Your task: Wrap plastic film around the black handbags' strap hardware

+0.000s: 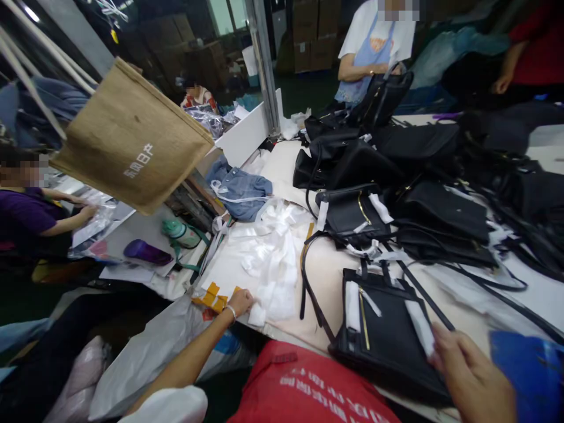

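A person's two bare hands work at a pale desk (326, 276) crowded with bags. The right hand (469, 376), at the near right edge, lies with fingers spread on a black handbag (388, 338) and grips nothing; its fingertips touch a strip of white wrapping on the bag. This handbag is flat and roughly square, of black leather, with a thin gold bar down its front, two white paper wraps and a long black strap looping off to the left. The left hand (240, 302), reaching out at the near left, is closed around a small wad of white tissue (257, 316) at the edge of a loose heap of white tissue paper (271, 258). Just left of that hand lie several small yellow tags (214, 296). Beyond, a second black handbag (352, 214) with similar white wraps sits mid-desk, and a pile of further black bags (440, 170), too tangled to count, fills the far right. A brown jute tote (132, 138) hangs at the upper left. Three other people are partly visible around the room.
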### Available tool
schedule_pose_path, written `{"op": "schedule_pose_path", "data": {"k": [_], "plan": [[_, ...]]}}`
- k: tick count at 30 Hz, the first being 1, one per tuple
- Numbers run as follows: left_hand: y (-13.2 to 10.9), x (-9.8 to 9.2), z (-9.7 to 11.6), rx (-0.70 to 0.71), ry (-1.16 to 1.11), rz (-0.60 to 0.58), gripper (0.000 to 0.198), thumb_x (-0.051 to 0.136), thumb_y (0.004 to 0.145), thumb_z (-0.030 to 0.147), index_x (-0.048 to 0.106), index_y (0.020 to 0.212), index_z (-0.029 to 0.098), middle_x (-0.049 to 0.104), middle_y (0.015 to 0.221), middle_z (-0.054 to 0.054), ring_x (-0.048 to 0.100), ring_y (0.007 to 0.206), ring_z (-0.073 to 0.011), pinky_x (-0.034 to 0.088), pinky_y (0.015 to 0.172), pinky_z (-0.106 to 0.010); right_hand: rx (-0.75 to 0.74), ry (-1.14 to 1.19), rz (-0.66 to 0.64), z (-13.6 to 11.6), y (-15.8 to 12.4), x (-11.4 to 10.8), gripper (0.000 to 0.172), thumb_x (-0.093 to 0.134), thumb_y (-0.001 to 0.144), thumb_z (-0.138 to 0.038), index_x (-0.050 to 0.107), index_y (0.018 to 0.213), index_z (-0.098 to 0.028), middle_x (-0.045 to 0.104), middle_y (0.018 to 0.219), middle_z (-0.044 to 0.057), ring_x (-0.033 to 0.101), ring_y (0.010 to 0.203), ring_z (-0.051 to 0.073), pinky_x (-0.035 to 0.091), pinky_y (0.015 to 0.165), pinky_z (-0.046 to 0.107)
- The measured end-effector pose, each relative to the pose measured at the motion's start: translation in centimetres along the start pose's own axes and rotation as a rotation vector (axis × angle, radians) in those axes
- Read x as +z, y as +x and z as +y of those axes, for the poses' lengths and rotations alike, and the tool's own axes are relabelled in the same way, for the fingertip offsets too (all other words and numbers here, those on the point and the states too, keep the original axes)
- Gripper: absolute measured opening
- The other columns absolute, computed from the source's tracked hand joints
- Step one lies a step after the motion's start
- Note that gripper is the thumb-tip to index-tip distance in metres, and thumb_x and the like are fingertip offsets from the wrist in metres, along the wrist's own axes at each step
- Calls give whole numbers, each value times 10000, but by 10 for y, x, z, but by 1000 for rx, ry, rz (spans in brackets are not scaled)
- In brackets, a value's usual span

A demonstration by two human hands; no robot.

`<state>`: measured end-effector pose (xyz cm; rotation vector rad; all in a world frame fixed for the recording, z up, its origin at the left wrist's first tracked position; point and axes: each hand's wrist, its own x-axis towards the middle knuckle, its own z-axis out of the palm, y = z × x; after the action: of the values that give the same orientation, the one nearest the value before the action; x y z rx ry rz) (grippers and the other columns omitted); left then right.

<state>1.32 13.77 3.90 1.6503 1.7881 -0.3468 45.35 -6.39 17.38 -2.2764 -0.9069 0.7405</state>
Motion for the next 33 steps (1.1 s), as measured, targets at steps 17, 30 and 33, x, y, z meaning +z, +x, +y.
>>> {"op": "schedule_pose_path", "data": {"k": [17, 30, 33], "plan": [[13, 17, -15, 102, -442, -298, 332, 346, 882, 434, 535, 803, 172, 639, 589, -12, 641, 557, -164, 496, 552, -273, -93, -169, -669, -116, -24, 318, 470, 607, 733, -587, 520, 945, -177, 649, 790, 30, 595, 715, 163, 354, 585, 233], [16, -9, -7, 250, -510, -56, 247, 362, 885, 369, 530, 932, 194, 657, 893, -46, 644, 803, -164, 490, 760, -291, -73, -287, -686, -112, -5, 297, 249, 387, 928, -287, 568, 808, -167, 657, 637, 22, 604, 597, 121, 371, 569, 199], [13, -30, 8, 487, -380, 63, 265, 355, 902, 309, 522, 1076, 200, 619, 1075, -73, 573, 1031, -190, 430, 925, -324, -190, -434, -683, -114, -2, 283, 169, 427, 897, -198, 575, 962, -152, 687, 760, 85, 640, 731, 182, 399, 639, 240]]}}
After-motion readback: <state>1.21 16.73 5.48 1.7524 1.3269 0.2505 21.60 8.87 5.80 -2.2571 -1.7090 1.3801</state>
